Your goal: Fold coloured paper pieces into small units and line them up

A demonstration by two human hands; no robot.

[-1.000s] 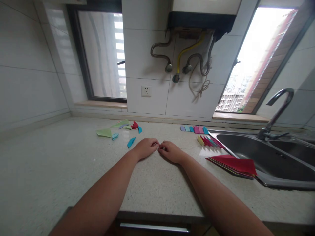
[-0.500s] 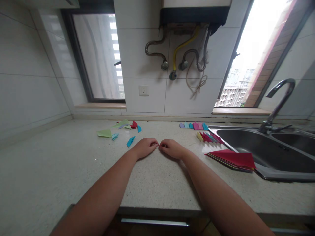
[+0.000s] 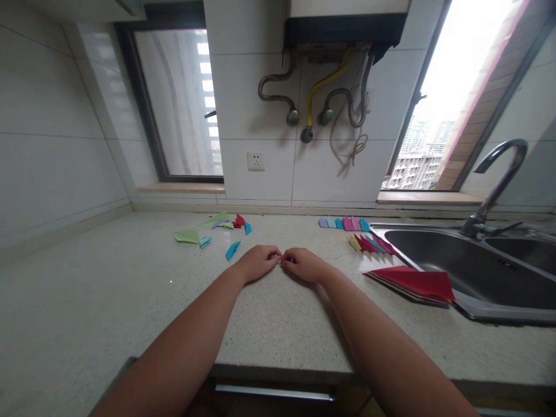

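Barely moved: left hand (image 3: 257, 262) and right hand (image 3: 304, 264) stay fingertip-to-fingertip on the counter (image 3: 269, 330).
Each grip pinches closed on what seems a tiny folded paper (image 3: 280, 260), mid-crease.

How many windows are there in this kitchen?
2. The left window is on the back wall, left of the wall socket. The right window is behind the sink. More may lie outside the picture.

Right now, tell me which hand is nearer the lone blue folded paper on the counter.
Left. The left hand lies just right of the blue folded paper; the right hand is farther right, beyond the left hand.
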